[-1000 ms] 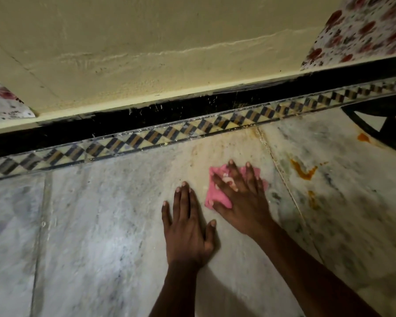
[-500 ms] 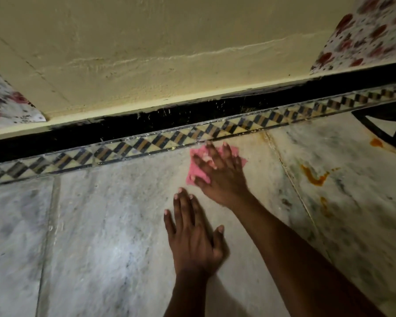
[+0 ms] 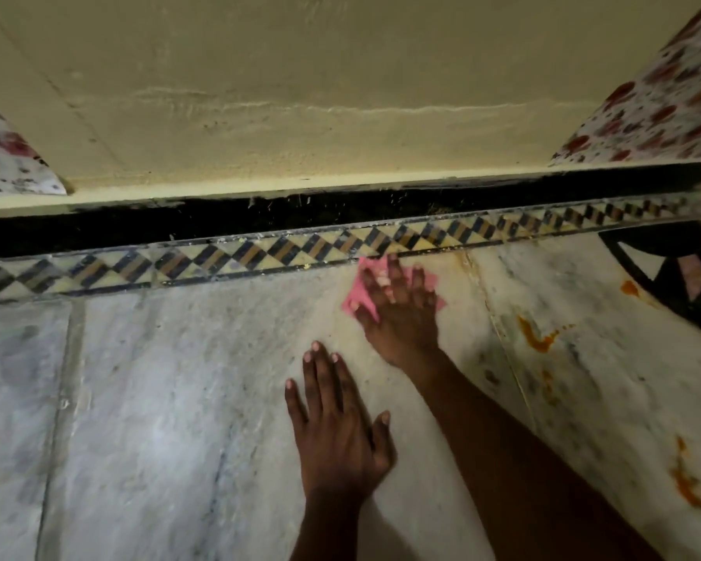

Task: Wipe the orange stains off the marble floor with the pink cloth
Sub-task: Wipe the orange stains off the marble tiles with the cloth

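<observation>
Our right hand (image 3: 401, 317), fingers spread, has pushed the crumpled pink cloth (image 3: 357, 291) up to the grey marble floor's (image 3: 158, 398) patterned-border edge; left hand (image 3: 336, 435) braces flat. Smeared orange stains (image 3: 537, 338) rightward remain unwiped.

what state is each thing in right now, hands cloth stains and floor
right hand: fingers spread, pressing flat on the cloth
left hand: flat on the floor, holding nothing
pink cloth: crumpled under the right hand, against the patterned border
orange stains: still on the slab right of the cloth, unwiped
marble floor: grey-veined, grimy
patterned border: dirty, speckled with paint
</observation>
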Demonstrator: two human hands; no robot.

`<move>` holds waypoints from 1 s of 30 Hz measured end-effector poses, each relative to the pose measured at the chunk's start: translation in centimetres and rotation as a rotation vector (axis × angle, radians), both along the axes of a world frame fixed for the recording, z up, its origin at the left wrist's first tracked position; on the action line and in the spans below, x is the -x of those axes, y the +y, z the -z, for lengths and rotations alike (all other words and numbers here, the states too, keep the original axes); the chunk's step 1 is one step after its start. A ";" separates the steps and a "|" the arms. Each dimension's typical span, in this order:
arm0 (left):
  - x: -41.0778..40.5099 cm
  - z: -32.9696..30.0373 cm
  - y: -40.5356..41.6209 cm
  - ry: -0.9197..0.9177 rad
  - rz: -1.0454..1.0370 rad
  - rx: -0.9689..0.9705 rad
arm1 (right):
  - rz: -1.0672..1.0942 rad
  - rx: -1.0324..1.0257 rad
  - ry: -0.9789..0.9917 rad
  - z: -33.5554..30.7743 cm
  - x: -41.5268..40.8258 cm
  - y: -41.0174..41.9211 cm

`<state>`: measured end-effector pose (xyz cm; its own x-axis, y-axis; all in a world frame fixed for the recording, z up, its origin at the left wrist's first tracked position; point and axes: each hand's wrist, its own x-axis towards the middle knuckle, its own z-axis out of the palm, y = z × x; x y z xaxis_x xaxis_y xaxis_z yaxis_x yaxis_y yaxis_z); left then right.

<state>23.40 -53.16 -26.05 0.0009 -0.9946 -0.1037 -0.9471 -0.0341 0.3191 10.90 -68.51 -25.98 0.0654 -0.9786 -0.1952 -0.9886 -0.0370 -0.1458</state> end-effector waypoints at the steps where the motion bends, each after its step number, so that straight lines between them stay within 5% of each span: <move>1: 0.5 -0.4 -0.3 0.011 0.016 0.009 | -0.089 0.046 0.009 -0.6 1.5 2.0; 4: 0.3 -0.1 -0.1 0.017 0.019 0.005 | -0.182 0.105 -0.020 -0.2 5.8 7.8; 11: 0.4 -0.2 -0.1 -0.033 0.011 0.028 | 0.275 0.080 -0.019 0.3 5.5 0.2; 15: 0.4 0.1 0.1 -0.042 0.013 0.028 | 0.035 0.106 -0.076 0.4 4.0 -2.5; 19: 0.4 0.0 0.1 -0.046 0.007 0.055 | -0.287 0.089 -0.161 -0.3 7.8 4.1; 26: 0.3 0.1 0.3 -0.044 0.051 0.079 | 0.192 0.124 -0.088 -0.5 8.8 0.5; 30: 0.2 -0.2 0.7 0.136 0.137 0.132 | -0.136 0.022 -0.207 -1.8 6.2 1.6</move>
<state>23.23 -52.45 -25.84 -0.1403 -0.9894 0.0374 -0.8880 0.1424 0.4372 4.71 -66.89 -24.17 0.2334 -0.9618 -0.1427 -0.9235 -0.1734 -0.3422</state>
